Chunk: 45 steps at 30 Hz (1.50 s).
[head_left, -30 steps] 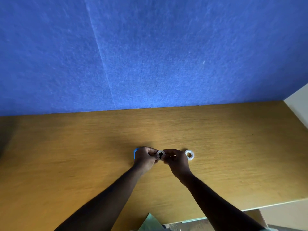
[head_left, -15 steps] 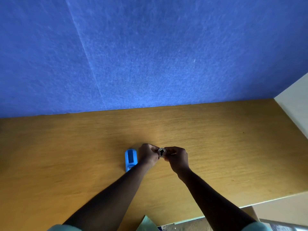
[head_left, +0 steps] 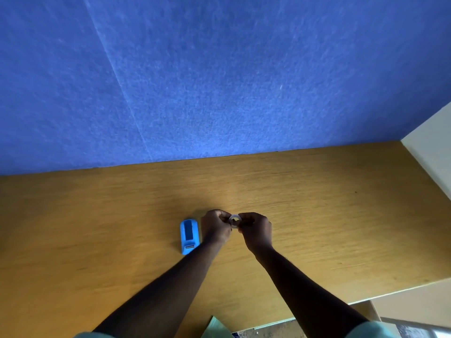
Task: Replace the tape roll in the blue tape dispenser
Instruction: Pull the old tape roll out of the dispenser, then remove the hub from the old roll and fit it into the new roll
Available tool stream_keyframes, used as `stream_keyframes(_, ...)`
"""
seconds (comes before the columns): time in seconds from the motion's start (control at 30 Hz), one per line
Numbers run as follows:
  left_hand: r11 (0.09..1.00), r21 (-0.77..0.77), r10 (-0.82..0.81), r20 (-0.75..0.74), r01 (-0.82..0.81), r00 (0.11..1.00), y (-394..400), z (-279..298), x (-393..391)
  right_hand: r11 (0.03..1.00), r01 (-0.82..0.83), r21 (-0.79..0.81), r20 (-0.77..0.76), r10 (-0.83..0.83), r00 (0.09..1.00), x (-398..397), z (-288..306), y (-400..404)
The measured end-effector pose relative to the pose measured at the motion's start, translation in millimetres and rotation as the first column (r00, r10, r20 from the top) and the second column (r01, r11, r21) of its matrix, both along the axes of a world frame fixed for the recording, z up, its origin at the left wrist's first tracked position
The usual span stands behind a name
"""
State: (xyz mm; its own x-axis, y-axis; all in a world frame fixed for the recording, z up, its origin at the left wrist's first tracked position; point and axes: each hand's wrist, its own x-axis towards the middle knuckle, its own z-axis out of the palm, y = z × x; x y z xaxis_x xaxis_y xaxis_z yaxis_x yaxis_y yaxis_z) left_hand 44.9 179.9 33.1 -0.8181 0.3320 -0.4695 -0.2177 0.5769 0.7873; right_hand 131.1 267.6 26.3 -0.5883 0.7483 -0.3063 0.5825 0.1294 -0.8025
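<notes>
Both hands' grips pinch a tape roll (head_left: 234, 220), seemingly, above wooden desk (head_left: 317, 228), blue wall (head_left: 219, 81) behind.

Wood desk (head_left: 317, 228) w/ blue felt partition (head_left: 219, 81) behind, white panel (head_left: 432, 140) at right edge

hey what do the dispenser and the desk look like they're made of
Dispenser: probably plastic, judging by its uniform bright blue colour and rounded moulded corners. Desk: wood or wood-look laminate, with fine grain lines and a smooth, low-sheen surface; which one can't be told.
</notes>
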Motion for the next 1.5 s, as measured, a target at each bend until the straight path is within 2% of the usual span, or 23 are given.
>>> stream_keyframes(0.33, 1.000, 0.017, 0.014, 0.119, -0.016, 0.993, -26, -4, 1, 0.997, -0.036, -0.072, -0.027, 0.034, 0.999, 18, -8, -16)
stream_keyframes(0.6, 0.998, -0.053, -0.017, 0.076, 0.021, 0.997, -47, -18, 13, 0.998, -0.039, -0.058, 0.078, 0.044, 0.996, 30, -13, -30)
stream_keyframes(0.83, 0.987, -0.111, -0.105, 0.123, 0.119, 0.987, -52, -26, 25, 0.994, -0.079, -0.072, 0.146, 0.089, 0.985, 41, -19, -31)
stream_keyframes(1.17, 0.947, -0.207, -0.247, 0.015, 0.244, 0.969, -49, -31, 38, 0.991, -0.124, -0.051, 0.227, 0.132, 0.965, 45, -24, -32)
stream_keyframes(1.4, 0.922, -0.266, -0.291, 0.007, 0.283, 0.957, -50, -35, 34, 0.981, -0.192, -0.040, 0.271, 0.196, 0.942, 43, -27, -26)
stream_keyframes(1.5, 0.919, -0.283, -0.291, -0.016, 0.274, 0.957, -46, -34, 31, 0.986, -0.168, 0.008, 0.282, 0.159, 0.946, 42, -25, -20)
